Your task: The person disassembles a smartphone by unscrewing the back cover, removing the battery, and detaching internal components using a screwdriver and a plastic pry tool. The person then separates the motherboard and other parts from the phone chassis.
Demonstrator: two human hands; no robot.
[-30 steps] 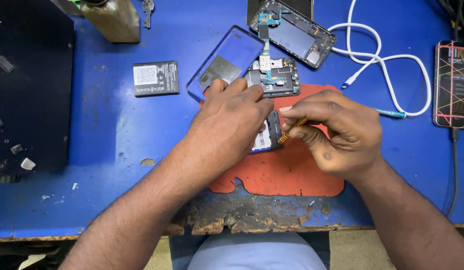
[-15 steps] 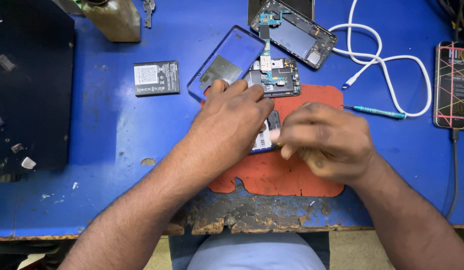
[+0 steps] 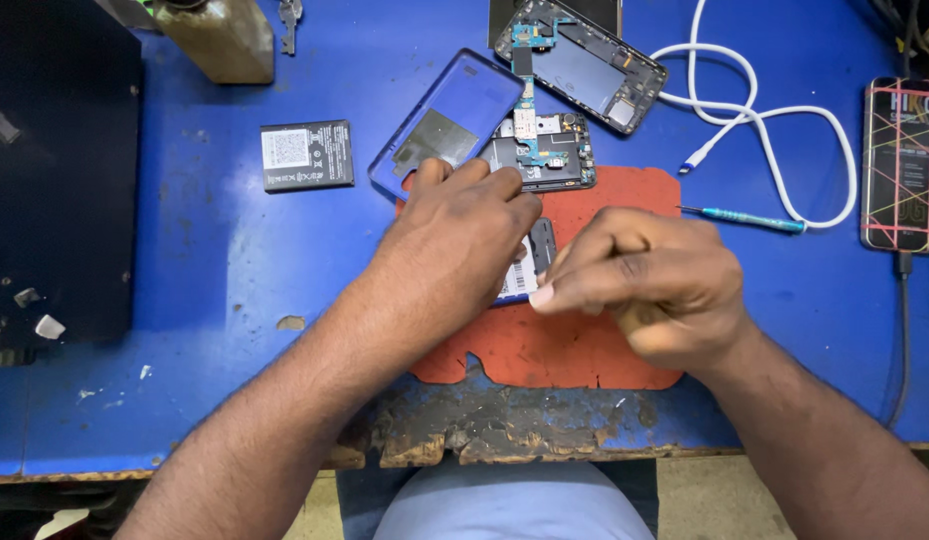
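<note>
We are pressing our left hand (image 3: 454, 245) flat on an opened phone (image 3: 529, 255) lying on the orange mat (image 3: 604, 195) at the centre of the frame, fingers together over it. Our right hand (image 3: 649, 285) is sitting just beside it, fingers pinched together; whether anything is between them we cannot tell. A blue back cover (image 3: 449, 120) is lying above, a battery (image 3: 306, 155) upper left, a teal screwdriver (image 3: 749, 218) right, on the blue surface (image 3: 214, 260).

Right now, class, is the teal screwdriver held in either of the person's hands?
No: the teal screwdriver lies on the blue table, apart from the right hand and the left hand.
</note>
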